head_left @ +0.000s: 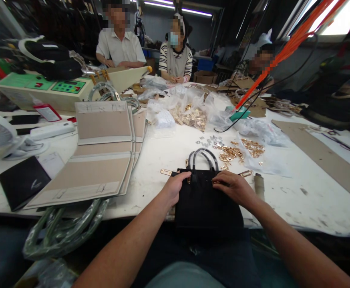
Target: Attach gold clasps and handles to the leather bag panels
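Observation:
A black handbag (209, 200) lies at the table's front edge, its looped black handles (203, 152) pointing away from me. My left hand (175, 187) grips the bag's left edge, thumb on top near a gold fitting (189, 180) at the left handle's base. At the right handle's base, the fingertips of my right hand (235, 186) are pinched on a small gold metal fitting (215, 181), mostly hidden by them. Straps with gold end plates stick out on both sides: a left strap (169, 172) and a right strap (246, 173).
Beyond the bag lie gold fittings (230, 155) and silver washers (211, 141). Stacked beige bag panels (103, 168) with green handles (63, 232) stand at left, beside a green-topped machine (43, 90). Orange tubing (271, 68) hangs at right. Several people sit across the table.

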`<state>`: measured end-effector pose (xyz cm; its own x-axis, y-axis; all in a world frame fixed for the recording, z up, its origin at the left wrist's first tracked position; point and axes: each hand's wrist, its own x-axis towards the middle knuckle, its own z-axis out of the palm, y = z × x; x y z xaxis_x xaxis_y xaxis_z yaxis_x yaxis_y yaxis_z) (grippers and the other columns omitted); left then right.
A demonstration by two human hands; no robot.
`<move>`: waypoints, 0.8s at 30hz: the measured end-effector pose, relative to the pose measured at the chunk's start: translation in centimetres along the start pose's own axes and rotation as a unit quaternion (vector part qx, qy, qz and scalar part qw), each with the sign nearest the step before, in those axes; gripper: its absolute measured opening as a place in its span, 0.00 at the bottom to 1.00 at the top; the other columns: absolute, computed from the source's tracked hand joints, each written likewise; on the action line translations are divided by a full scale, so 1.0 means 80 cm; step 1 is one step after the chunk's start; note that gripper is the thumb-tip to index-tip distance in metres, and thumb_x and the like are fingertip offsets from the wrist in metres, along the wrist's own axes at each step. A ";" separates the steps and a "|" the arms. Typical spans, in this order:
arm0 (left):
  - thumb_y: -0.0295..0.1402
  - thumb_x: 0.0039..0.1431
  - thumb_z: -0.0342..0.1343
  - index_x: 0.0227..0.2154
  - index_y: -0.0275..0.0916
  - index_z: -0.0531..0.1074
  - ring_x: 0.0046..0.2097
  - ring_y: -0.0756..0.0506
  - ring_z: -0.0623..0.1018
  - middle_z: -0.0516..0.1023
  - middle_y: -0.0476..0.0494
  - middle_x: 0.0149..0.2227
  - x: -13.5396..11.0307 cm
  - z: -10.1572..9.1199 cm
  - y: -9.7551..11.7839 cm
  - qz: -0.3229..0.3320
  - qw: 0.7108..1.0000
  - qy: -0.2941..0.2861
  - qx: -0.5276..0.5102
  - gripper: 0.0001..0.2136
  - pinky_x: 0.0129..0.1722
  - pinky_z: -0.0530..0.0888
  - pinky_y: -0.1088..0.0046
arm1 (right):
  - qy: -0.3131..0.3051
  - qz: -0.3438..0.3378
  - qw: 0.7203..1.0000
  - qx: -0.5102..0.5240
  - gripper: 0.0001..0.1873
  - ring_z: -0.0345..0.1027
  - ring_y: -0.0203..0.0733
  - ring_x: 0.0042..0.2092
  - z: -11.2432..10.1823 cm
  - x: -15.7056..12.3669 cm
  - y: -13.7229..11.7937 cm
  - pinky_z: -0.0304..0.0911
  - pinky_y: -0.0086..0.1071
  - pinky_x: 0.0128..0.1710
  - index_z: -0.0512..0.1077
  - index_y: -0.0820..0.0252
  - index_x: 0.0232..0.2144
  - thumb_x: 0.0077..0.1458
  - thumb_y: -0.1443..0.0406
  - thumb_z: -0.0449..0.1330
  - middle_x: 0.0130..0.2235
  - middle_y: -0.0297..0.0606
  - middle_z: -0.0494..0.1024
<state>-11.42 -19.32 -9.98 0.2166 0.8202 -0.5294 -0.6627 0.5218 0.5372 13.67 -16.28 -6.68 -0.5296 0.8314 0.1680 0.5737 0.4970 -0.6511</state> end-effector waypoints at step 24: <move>0.27 0.52 0.64 0.36 0.33 0.79 0.28 0.42 0.82 0.83 0.39 0.30 -0.006 0.006 0.002 0.024 1.000 -0.013 0.007 0.07 0.34 0.81 0.65 | -0.028 0.021 0.999 0.001 0.09 0.76 0.47 0.45 0.004 0.023 0.002 0.69 0.41 0.50 0.81 0.50 0.37 0.61 0.58 0.62 0.41 0.36 0.83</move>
<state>-11.30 -19.50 -9.32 0.2038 0.8504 -0.4850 -0.6625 0.4846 0.5712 12.55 -14.78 -6.70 -0.5393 0.8363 0.0985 0.5951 0.4613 -0.6581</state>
